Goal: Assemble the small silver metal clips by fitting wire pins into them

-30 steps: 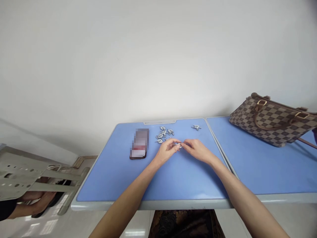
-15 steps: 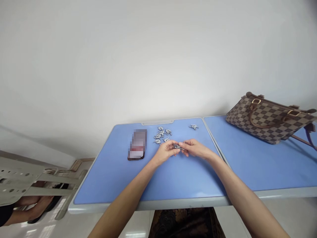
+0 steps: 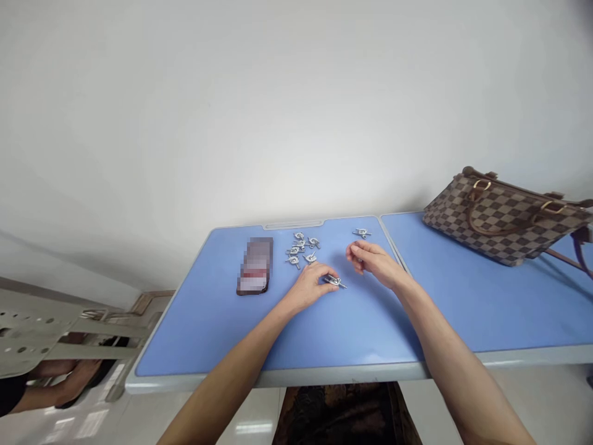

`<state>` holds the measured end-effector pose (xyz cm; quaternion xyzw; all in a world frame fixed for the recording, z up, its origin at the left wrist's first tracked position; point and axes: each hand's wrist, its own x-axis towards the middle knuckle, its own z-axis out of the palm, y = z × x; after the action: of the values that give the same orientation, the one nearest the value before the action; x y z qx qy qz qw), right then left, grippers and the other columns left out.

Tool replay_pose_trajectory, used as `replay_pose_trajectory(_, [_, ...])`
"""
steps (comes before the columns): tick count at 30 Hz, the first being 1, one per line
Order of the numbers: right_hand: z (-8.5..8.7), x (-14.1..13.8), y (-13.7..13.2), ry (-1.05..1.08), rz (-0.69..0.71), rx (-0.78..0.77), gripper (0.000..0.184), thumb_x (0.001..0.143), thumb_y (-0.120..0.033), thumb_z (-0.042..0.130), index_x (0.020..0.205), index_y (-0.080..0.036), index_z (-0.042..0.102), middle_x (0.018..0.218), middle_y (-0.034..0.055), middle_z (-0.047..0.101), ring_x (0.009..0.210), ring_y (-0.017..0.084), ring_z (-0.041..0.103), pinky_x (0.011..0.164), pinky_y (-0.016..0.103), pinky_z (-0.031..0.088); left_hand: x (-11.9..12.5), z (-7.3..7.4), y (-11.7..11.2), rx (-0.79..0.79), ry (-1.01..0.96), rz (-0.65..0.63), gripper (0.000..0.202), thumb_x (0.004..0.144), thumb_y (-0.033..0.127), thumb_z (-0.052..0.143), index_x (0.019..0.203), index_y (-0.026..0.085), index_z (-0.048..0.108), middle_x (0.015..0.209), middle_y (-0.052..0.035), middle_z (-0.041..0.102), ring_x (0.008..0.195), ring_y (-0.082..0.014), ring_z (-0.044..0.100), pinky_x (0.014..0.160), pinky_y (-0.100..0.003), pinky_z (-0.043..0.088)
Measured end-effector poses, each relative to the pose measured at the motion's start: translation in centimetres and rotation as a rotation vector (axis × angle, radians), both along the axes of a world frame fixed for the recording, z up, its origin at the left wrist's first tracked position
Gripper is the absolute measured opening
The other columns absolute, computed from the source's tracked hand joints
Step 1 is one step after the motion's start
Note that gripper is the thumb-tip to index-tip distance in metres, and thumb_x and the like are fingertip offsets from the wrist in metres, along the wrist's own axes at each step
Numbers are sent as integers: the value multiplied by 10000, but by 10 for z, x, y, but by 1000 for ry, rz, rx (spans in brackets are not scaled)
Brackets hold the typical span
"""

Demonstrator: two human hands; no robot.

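Note:
My left hand (image 3: 311,285) is closed, its thumb and fingertips gripping a small silver metal fitting (image 3: 335,282) with a roundish body and thin rods sticking out. This fitting is just above or on the blue tabletop; I cannot tell which. Apart from it, to the right, my right hand (image 3: 373,262) is raised with thumb and fingers pressed together; whatever may be between them is hidden. Several similar silver fittings (image 3: 293,250) lie in a loose cluster beyond my left hand. One more fitting (image 3: 362,233) rests by itself just beyond my right hand.
A phone (image 3: 254,267), its screen blurred, lies left of the cluster on the blue table (image 3: 204,334). On the adjoining right table sits a checkered handbag (image 3: 504,216). A wall (image 3: 296,123) rises behind. At lower left are a pale chair (image 3: 37,340) and another person's arm (image 3: 60,389).
My right hand has left the fitting and moved up and to the right. My left hand still grips the fitting, which sits slightly lower. The view has shifted a little.

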<state>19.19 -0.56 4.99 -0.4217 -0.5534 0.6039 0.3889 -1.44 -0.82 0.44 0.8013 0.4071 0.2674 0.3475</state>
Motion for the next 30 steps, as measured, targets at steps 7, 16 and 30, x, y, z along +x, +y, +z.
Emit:
replay_pose_trajectory(7, [0,-12,-10,-143,37,321,307,880,-445,553,816,-180,693,803,18,572,740,125,525,732,270,418,0,-6,2,114,121,-53,178,759,288,729,920,231,679,1048,-21,630,1018,-206,544,965,-373,383])
replay_pose_trajectory(16, [-4,-18,-15,-209,49,459,269,939,-344,490,796,-164,630,759,3,551,651,99,517,625,236,411,2,-5,0,98,172,-43,193,772,280,705,951,225,663,1047,-27,618,1020,-219,539,944,-391,396])
replay_pose_trajectory(30, [-9,-21,-11,-361,59,576,215,947,-262,474,830,-162,625,802,10,580,739,116,554,707,247,428,1,-8,4,122,158,-36,194,749,257,706,935,220,664,1024,-30,629,1021,-235,552,932,-409,412])
